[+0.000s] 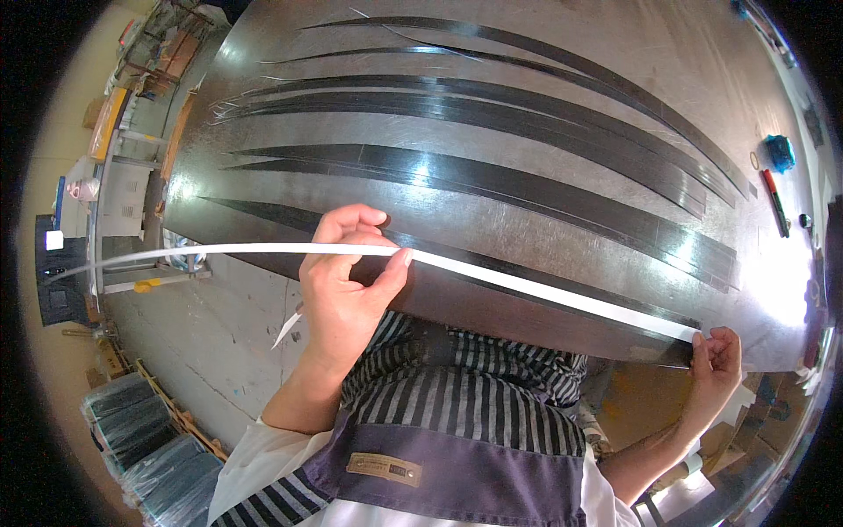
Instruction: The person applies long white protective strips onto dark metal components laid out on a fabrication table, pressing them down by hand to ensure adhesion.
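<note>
Broadly, a brushed metal tabletop (544,132) is filling the view, glaring under the light, with long, thin, glossy black strips (492,180) lying on it in tapered, curved bands running left to right. Across its near edge a narrow, flat white strip (544,290) is stretching, long axis left to right, its free left end pointing past the tabletop over the floor. Left hand (347,281) is pinching it mid-length between thumb and fingertips, a closed grip. Right hand (716,364) is pinching its right end at the tabletop's near edge. A red pen (776,204) is lying far right.
</note>
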`<action>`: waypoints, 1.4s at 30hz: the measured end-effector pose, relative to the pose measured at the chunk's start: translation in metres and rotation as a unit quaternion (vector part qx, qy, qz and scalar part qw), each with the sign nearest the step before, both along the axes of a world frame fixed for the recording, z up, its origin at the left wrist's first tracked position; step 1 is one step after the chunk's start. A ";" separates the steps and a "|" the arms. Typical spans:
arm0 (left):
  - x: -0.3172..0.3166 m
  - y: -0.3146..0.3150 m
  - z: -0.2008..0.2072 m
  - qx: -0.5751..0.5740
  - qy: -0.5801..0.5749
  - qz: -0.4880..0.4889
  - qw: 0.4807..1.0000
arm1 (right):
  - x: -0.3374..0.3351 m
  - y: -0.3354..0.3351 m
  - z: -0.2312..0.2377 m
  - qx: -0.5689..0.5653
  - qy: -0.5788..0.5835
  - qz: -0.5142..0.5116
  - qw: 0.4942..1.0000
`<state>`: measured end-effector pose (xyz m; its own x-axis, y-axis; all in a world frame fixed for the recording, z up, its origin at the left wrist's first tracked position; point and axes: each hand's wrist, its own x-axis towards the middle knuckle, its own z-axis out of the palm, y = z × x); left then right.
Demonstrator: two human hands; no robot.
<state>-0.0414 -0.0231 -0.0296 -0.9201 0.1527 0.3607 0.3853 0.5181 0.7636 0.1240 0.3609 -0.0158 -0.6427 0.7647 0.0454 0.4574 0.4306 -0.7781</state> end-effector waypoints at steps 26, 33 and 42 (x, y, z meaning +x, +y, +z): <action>-0.033 -0.090 0.006 0.084 -0.075 0.100 0.989 | -0.112 -0.198 0.002 0.207 0.044 0.459 0.863; -0.065 -0.185 0.010 0.067 -0.126 0.159 0.977 | -0.110 -0.201 0.002 0.200 0.043 0.452 0.868; -0.067 -0.184 0.008 0.042 -0.122 0.158 0.979 | -0.110 -0.202 0.001 0.193 0.051 0.450 0.870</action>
